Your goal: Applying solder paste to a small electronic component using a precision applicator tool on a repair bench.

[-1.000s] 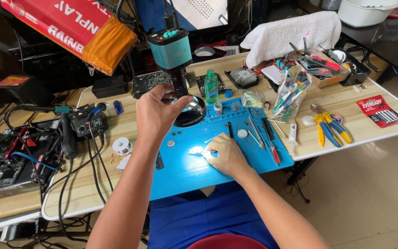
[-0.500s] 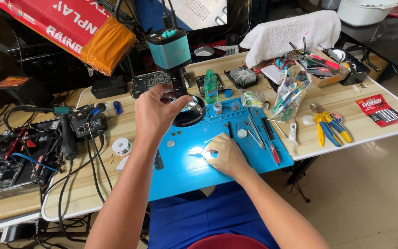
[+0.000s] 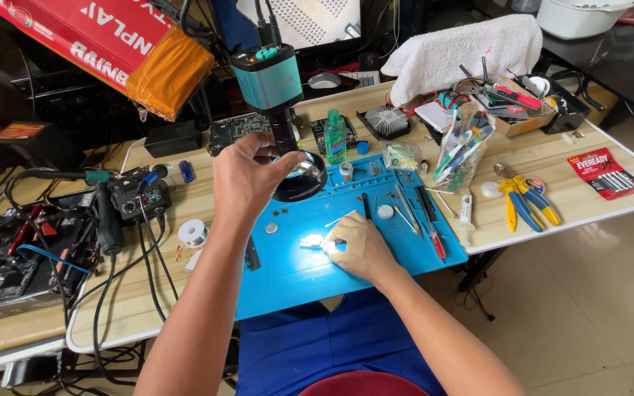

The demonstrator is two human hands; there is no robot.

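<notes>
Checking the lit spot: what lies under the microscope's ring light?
Under the ring light lies the blue mat; a small bright part shows, half covered by the right hand.

An electronics repair workshop. On the wooden desk (image 3: 552,165) a blue silicone work mat (image 3: 295,271) lies at the near edge under a teal microscope camera (image 3: 267,77) with a ring light. A soldering station (image 3: 137,198), solder spool (image 3: 194,232) and bare circuit boards (image 3: 9,271) crowd the left end; pliers (image 3: 522,202) lie toward the right edge.
</notes>
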